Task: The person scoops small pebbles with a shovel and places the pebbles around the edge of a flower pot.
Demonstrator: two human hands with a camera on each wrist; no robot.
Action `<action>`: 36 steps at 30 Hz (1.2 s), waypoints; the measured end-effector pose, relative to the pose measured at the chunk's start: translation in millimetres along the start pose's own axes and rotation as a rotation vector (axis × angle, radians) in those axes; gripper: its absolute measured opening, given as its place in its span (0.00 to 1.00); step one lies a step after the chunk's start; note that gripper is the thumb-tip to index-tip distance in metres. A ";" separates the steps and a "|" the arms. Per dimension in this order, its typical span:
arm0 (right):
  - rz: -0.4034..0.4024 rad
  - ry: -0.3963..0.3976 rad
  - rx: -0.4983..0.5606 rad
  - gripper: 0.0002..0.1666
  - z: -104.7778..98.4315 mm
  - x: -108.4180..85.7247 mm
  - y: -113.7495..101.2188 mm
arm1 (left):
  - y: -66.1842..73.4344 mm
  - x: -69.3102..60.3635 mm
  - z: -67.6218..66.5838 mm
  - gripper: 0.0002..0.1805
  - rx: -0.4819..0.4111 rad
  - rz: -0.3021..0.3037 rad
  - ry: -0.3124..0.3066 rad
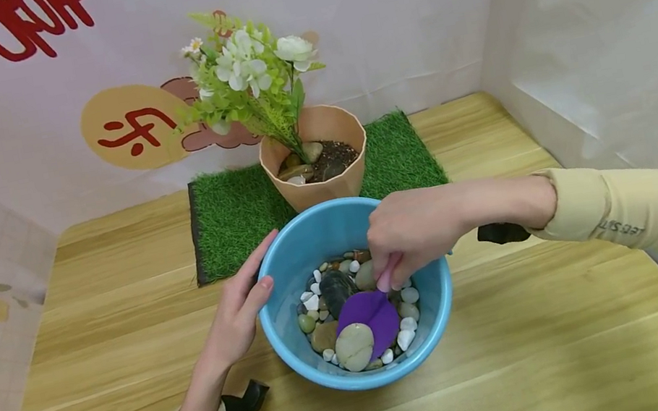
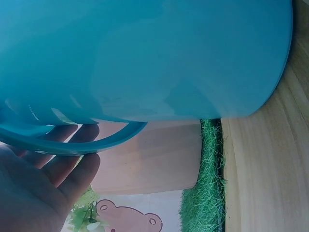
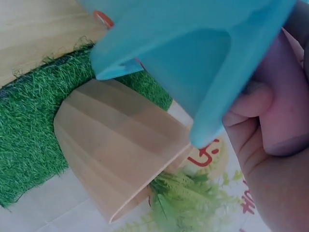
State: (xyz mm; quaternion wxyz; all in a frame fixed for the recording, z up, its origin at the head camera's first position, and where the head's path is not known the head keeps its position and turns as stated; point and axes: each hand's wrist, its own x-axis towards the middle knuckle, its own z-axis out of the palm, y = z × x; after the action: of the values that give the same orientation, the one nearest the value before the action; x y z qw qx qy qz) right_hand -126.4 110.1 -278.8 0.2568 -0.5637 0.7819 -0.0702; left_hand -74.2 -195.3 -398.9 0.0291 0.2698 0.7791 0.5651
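A blue bucket [image 1: 284, 349] stands on the table and holds pebbles of several colours. My left hand [image 1: 239, 317] holds its left rim, and in the left wrist view the fingers [image 2: 79, 179] lie around the rim. Inside the bucket, my right hand [image 1: 415, 228] grips the pink handle [image 1: 389, 274] of a toy shovel with a purple blade [image 1: 382, 321]. A large pale flat stone [image 1: 354, 346] lies at the blade's front edge, partly over it. Beside the blade sit a dark stone [image 1: 338, 292] and several small white pebbles [image 1: 406, 339].
Behind the bucket, a peach flowerpot [image 1: 323, 192] with white flowers [image 1: 241, 63], soil and stones stands on an artificial grass mat [image 1: 406, 155]. The wooden table [image 1: 542, 329] extends to both sides. A printed cloth [image 1: 401, 16] hangs behind it.
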 end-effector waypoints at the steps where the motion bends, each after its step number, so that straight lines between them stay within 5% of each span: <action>1: 0.001 0.001 0.018 0.08 -1.0 -1.0 1.4 | 0.0 0.2 0.2 0.31 0.001 0.000 0.000; 13: 0.052 -0.003 0.272 0.10 -12.5 -9.7 15.6 | -1.6 1.0 0.4 0.31 -0.003 0.021 0.007; 21: 0.082 0.054 0.320 0.09 -14.6 -23.2 20.9 | -2.2 0.5 0.8 0.31 0.004 0.017 0.009; 29: 0.189 0.146 0.424 0.11 -27.6 -51.2 23.4 | -1.7 0.4 0.8 0.31 -0.009 0.017 0.011; 36: 0.341 0.233 0.379 0.09 -39.7 -75.6 36.6 | -1.6 0.7 0.5 0.31 -0.013 0.006 0.007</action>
State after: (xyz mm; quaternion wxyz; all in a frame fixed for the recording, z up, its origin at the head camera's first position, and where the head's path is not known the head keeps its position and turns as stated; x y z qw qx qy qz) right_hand -158.9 185.4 -234.9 0.2742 -0.3543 0.8626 -0.2351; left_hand -75.3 -194.9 -400.3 0.0267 0.2700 0.7748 0.5711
